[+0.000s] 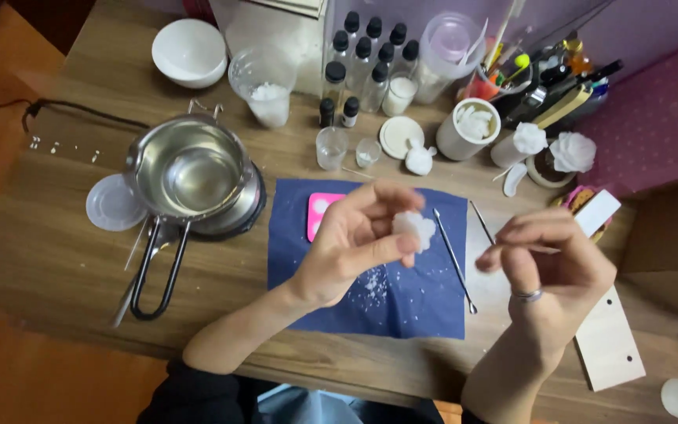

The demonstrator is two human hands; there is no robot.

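Note:
My left hand (355, 239) is raised over a dark blue mat (402, 298) and pinches a small white wax flower (415, 228) between thumb and fingers. My right hand (547, 259), with a ring on one finger, hovers to the right with its fingers curled; a thin stick seems to lie between the fingertips, but I cannot tell for sure. A pink mould (319, 210) lies on the mat behind my left hand. A thin metal tool (455, 259) rests on the mat between the hands. White crumbs are scattered on the mat.
A steel melting pot (188, 169) with a black wire handle stands at the left beside a clear lid (111, 206). Behind are a white bowl (190, 51), a cup of white flakes (264, 82), several small bottles (366, 67), a pen holder (543, 82), white wax flowers (570, 151) and a wooden board (610, 341).

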